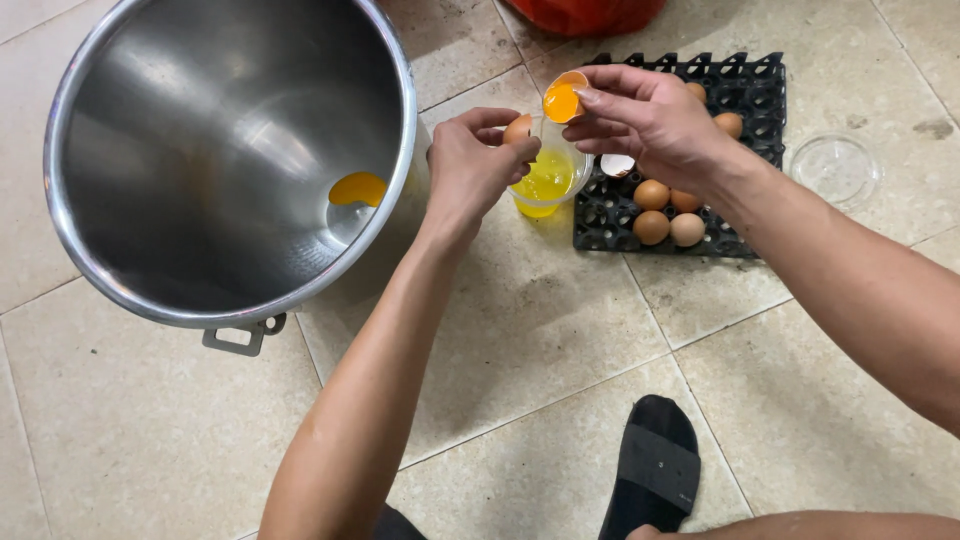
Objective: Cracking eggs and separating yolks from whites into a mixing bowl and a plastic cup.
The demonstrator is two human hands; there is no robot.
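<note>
Your right hand [650, 125] was pinched shut on a half eggshell [563, 100] that cradled a yolk, held just above the far rim of the clear plastic cup [548, 180]. Your left hand [475, 165] was closed on the other shell half [518, 129], just left of that cup's rim and close against it. The cup stood on the tiled floor [560, 330] and held yellowish liquid egg.

Just right of the cup, touching or nearly touching it, lay the black egg tray [745, 85]. Several brown eggs [652, 194] sat in the tray's pockets on the side nearest the cup, and an emptied white shell [617, 164] rested in a pocket right beside the cup. Farther right of the cup, beyond the tray, a clear round lid [835, 170] lay flat on the floor.

Left of the cup stood a large steel mixing bowl [130, 120], its wall near your left wrist, with one yolk [357, 188] lying at its bottom. Beyond the cup, at the top edge of the view, was part of a red bag [590, 15]. Well on the near side of the cup, your foot in a black sock [655, 465] rested on the tiles.
</note>
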